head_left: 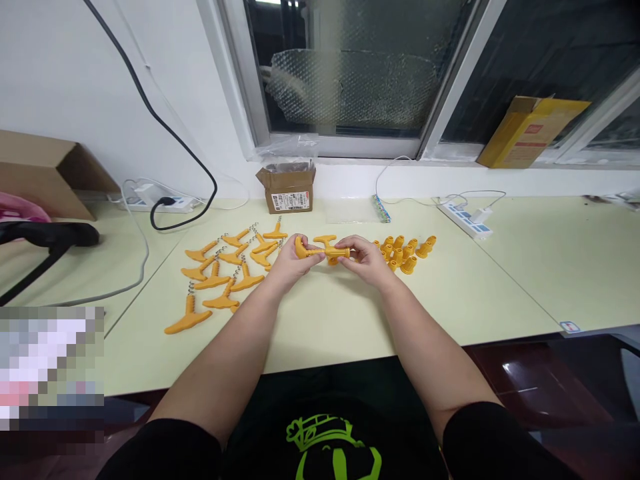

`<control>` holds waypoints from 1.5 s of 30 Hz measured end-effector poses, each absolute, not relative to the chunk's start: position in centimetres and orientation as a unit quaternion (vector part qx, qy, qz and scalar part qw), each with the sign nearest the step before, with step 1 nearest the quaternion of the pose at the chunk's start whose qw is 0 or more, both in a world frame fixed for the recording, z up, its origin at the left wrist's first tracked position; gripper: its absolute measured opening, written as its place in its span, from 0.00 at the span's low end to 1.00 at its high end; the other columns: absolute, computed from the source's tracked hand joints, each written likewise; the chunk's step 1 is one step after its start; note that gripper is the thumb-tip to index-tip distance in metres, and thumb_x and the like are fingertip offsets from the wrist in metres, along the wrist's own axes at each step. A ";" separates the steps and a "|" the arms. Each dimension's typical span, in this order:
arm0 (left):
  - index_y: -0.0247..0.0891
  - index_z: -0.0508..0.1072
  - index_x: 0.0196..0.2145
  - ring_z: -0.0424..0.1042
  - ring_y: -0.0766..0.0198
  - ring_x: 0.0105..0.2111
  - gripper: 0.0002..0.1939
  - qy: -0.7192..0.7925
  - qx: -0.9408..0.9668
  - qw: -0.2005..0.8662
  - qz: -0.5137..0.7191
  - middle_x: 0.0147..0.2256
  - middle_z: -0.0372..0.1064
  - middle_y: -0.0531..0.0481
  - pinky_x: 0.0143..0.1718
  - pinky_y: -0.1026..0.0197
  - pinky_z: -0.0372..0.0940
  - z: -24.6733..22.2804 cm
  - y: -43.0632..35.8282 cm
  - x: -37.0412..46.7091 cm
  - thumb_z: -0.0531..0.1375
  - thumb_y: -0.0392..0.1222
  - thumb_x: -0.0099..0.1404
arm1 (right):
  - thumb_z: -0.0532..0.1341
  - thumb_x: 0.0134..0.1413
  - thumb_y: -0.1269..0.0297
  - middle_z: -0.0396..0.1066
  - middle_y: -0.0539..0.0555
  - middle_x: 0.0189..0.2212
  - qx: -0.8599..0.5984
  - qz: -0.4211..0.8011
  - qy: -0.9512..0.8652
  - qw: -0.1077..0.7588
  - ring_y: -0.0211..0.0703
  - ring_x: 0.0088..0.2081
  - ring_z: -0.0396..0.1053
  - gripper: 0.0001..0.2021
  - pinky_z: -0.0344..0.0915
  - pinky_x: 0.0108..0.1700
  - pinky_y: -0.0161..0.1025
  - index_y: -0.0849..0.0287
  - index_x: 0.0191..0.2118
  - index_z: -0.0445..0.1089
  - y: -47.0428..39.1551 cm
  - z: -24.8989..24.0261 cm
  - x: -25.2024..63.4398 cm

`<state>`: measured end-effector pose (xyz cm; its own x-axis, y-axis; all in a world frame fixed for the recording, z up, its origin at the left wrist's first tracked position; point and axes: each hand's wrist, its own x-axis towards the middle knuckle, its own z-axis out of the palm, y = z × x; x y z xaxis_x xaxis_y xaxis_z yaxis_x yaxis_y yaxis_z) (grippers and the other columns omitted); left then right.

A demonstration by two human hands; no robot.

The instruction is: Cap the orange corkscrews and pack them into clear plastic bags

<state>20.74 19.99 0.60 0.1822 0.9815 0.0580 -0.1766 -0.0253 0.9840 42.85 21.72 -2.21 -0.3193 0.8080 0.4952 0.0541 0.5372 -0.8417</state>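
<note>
My left hand [291, 268] is closed round a yellow T-handled corkscrew [301, 248], its shaft pointing right. In my right hand [364, 257] is a yellow tapered sleeve [339, 253], pinched by the fingers. The sleeve lines up with the corkscrew's shaft and the two meet; how deep the shaft sits inside is hidden. Just behind lies another yellow T-shaped piece [325, 239], partly covered by my hands. Several yellow T-handled corkscrews [189, 319] with bare metal spirals lie spread to the left. On the right, several yellow sleeves [399, 255] stand grouped, some behind my right hand.
A small cardboard box [289, 189] stands at the back against the wall, with a clear plastic bag [353, 211] beside it. Power strips [465, 220] and cables lie along the wall. A black cable [145, 100] hangs at left near a larger cardboard box [35, 170].
</note>
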 end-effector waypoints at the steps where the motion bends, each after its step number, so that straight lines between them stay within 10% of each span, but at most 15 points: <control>1: 0.43 0.58 0.37 0.60 0.74 0.20 0.31 0.395 0.513 0.569 0.506 0.37 0.78 0.50 0.22 0.68 0.50 0.7 20.0 20.7 0.76 0.43 0.49 | 0.68 0.60 0.54 0.73 0.58 0.49 -0.295 0.366 -0.728 0.499 0.49 0.54 0.73 0.13 0.74 0.54 0.48 0.52 0.47 0.76 21.6 -2.1 42.9; 8: 0.42 0.59 0.32 0.57 0.74 0.18 0.30 0.417 0.510 0.575 0.486 0.27 0.70 0.56 0.20 0.67 0.47 0.9 20.0 20.3 0.78 0.41 0.47 | 0.65 0.63 0.62 0.77 0.59 0.48 -0.263 0.238 -0.797 0.489 0.51 0.53 0.74 0.07 0.70 0.58 0.54 0.51 0.46 0.77 21.2 -1.5 42.7; 14: 0.41 0.59 0.31 0.60 0.73 0.20 0.29 0.392 0.536 0.560 0.494 0.29 0.72 0.54 0.21 0.68 0.51 0.9 20.1 19.9 0.78 0.44 0.48 | 0.70 0.59 0.54 0.76 0.59 0.50 -0.303 0.368 -0.732 0.487 0.52 0.54 0.74 0.13 0.73 0.56 0.52 0.52 0.46 0.77 20.5 -1.2 42.1; 21: 0.42 0.61 0.31 0.78 0.58 0.38 0.27 0.367 0.596 0.478 0.531 0.33 0.76 0.50 0.38 0.60 0.71 1.4 19.3 20.4 0.78 0.45 0.50 | 0.74 0.48 0.47 0.77 0.51 0.31 -0.338 0.546 -0.585 0.495 0.41 0.29 0.76 0.22 0.78 0.38 0.44 0.56 0.41 0.73 20.3 -1.0 41.2; 32: 0.42 0.61 0.28 0.78 0.52 0.42 0.24 0.356 0.680 0.423 0.481 0.41 0.80 0.41 0.39 0.55 0.71 1.3 18.3 20.7 0.76 0.47 0.55 | 0.63 0.60 0.44 0.55 0.41 0.15 -0.452 0.708 -0.457 0.293 0.29 0.12 0.45 0.19 0.40 0.12 0.29 0.55 0.33 0.64 19.8 0.4 41.5; 41: 0.42 0.61 0.30 0.80 0.52 0.47 0.29 0.386 0.569 0.481 0.544 0.33 0.75 0.48 0.45 0.57 0.73 1.4 19.6 20.3 0.79 0.45 0.48 | 0.75 0.49 0.54 0.73 0.48 0.36 -0.323 0.535 -0.617 0.478 0.37 0.35 0.73 0.21 0.74 0.42 0.38 0.53 0.46 0.70 20.4 -0.3 42.3; 45: 0.42 0.61 0.31 0.80 0.52 0.46 0.27 0.369 0.596 0.474 0.533 0.33 0.75 0.48 0.43 0.56 0.73 1.1 19.8 20.1 0.78 0.45 0.51 | 0.71 0.53 0.45 0.74 0.50 0.29 -0.351 0.601 -0.562 0.446 0.36 0.27 0.71 0.21 0.73 0.33 0.37 0.57 0.40 0.72 20.6 -0.4 41.9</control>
<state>20.10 19.82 1.11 0.1591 0.9453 0.2849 -0.0652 -0.2779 0.9584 41.92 20.58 -0.40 -0.3559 0.9312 0.0785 -0.1408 0.0296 -0.9896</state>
